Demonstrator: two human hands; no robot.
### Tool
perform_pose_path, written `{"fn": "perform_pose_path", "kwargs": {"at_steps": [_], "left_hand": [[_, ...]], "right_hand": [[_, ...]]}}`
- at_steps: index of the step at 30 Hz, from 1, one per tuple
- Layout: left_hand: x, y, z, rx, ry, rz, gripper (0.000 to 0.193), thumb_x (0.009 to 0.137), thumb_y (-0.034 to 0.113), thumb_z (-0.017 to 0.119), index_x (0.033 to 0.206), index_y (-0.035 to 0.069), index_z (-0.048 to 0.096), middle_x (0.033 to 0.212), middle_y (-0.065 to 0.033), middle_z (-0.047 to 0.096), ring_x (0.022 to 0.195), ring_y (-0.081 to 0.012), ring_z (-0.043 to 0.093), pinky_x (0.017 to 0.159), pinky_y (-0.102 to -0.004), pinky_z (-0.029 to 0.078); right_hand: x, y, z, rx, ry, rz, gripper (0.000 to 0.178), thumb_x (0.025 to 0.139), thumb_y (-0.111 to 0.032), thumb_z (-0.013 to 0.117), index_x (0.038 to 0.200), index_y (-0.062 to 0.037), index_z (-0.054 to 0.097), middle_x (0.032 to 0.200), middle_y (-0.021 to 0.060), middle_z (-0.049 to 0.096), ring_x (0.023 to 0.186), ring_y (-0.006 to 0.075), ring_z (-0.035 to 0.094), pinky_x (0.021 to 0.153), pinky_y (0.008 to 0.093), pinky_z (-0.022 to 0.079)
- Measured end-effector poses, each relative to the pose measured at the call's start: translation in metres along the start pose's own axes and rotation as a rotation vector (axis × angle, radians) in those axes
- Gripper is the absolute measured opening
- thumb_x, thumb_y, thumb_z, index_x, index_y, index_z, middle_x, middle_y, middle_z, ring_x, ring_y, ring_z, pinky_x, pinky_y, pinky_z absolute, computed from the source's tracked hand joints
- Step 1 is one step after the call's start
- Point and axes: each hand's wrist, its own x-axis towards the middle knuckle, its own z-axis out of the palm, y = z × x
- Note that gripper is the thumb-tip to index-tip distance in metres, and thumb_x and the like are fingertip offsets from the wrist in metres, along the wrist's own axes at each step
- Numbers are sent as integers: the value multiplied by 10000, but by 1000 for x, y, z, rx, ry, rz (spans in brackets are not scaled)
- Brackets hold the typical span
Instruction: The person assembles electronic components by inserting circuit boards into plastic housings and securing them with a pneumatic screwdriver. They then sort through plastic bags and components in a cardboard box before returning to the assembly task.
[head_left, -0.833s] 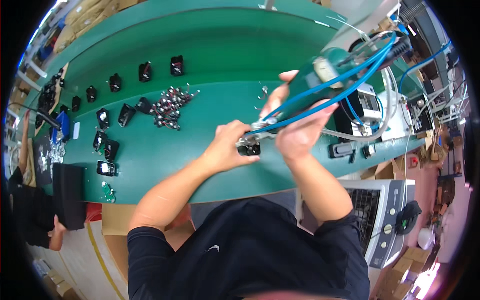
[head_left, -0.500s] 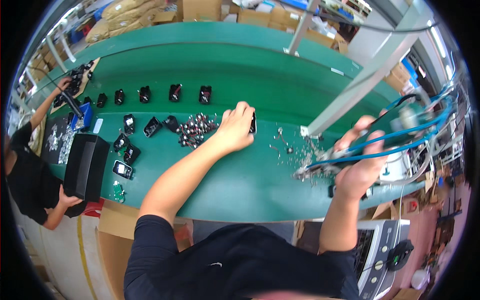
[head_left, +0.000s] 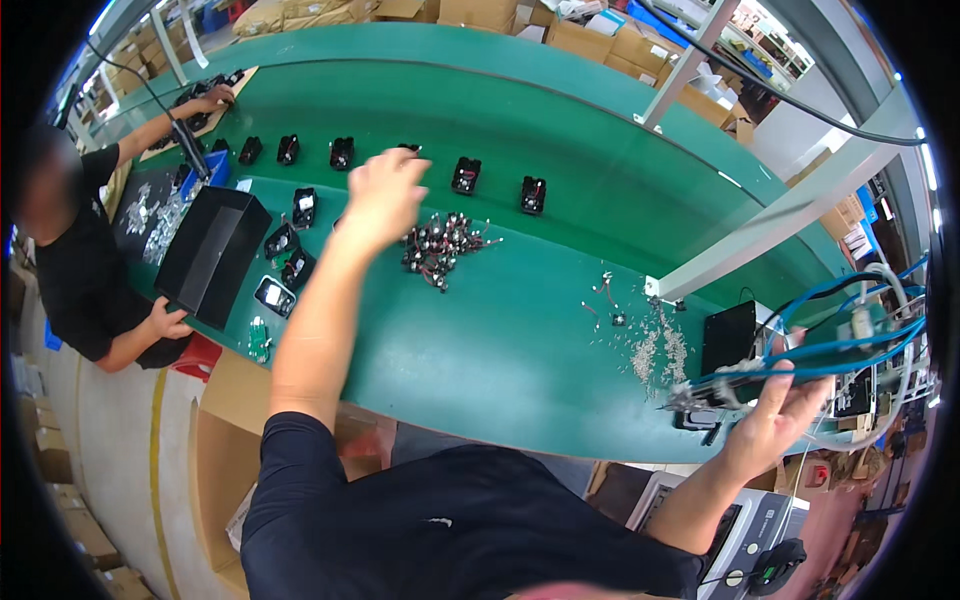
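Note:
My left hand (head_left: pixel 385 200), blurred, is over the table at the left of a pile of small wired parts (head_left: pixel 440 248). Its fingers point toward a row of black housings with wires, and no held item can be made out. The last housing (head_left: pixel 532 195) stands at the row's right end. At the right, my right hand (head_left: pixel 770 420) is around a hand tool (head_left: pixel 735 382) with blue hoses, thumb in front and a finger behind; blur and hoses hide part of the grip. The tool's tip is over a scatter of small metal pieces (head_left: pixel 655 350).
A long black bin (head_left: pixel 215 255) stands at the left, held by a co-worker's hand (head_left: pixel 170 322). Several black housings, a device with a screen (head_left: pixel 275 295) and a green circuit board (head_left: pixel 259 340) lie beside it. A white post (head_left: pixel 760 235) rises at the right.
My left hand has let go of the black housing, which now stands at the row's right end, and has swung left. My right hand and the tool are lower and nearer. The view has turned.

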Motion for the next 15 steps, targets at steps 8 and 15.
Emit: {"fn": "perform_pose_path", "kwargs": {"at_steps": [8, 15], "left_hand": [[-71, -69, 18, -85, -150, -137, 596, 902, 131, 706, 1458, 146, 494, 1405, -105, 541, 1362, -297, 461, 1108, -518, 300], [-78, -50, -16, -269, 104, -189, 604, 902, 92, 714, 1460, 127, 487, 1305, -115, 582, 1196, -278, 614, 998, -485, 467]], "right_hand": [[-83, -6, 151, 73, -712, -221, 347, 833, -102, 773, 1147, -18, 651, 1124, 145, 659, 930, 294, 660, 833, 388, 540], [-156, 46, 257, 16, -869, -33, 442, 780, -189, 838, 1143, -44, 631, 998, 107, 656, 776, 249, 651, 703, 371, 555]]}}
